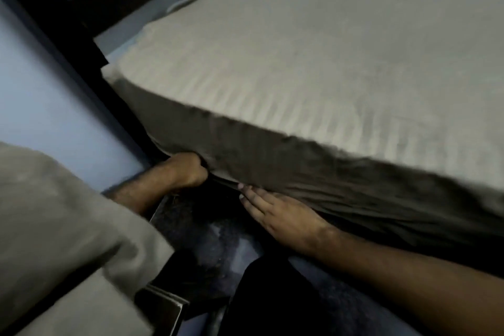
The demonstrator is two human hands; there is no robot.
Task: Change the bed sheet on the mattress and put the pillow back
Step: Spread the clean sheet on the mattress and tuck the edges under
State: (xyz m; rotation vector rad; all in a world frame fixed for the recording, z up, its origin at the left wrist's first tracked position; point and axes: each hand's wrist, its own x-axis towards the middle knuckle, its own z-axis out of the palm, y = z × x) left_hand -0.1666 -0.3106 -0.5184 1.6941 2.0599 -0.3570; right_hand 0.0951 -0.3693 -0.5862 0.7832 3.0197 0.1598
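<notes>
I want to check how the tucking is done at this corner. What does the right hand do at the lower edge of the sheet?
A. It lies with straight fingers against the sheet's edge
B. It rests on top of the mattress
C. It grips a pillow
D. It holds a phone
A: the right hand lies flat, its fingers straight against the lower edge of the sheet, while the left hand grips the sheet near the corner.

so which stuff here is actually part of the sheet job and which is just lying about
Part of the job:
bed sheet
mattress
left hand, gripping the sheet's lower edge
right hand, fingers straight along the hem

Just there:
dark bed frame
shiny dark object on the floor
</notes>
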